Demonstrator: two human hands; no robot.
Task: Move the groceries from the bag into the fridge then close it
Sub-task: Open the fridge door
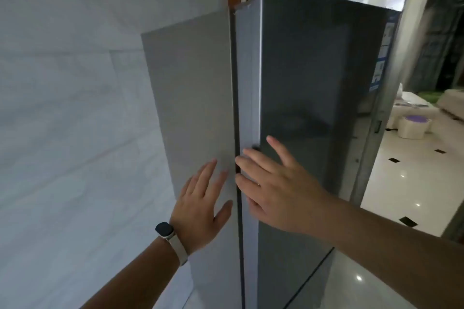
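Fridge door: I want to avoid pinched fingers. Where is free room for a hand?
Free: the dark door front above the right hand, and the pale side panel above the left hand. Crowded: the narrow seam between them, lower down, where both hands come close together.

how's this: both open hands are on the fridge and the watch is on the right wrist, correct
No: the head view shows the watch on the left wrist, not the right. Both open hands, left hand and right hand, are on the fridge.
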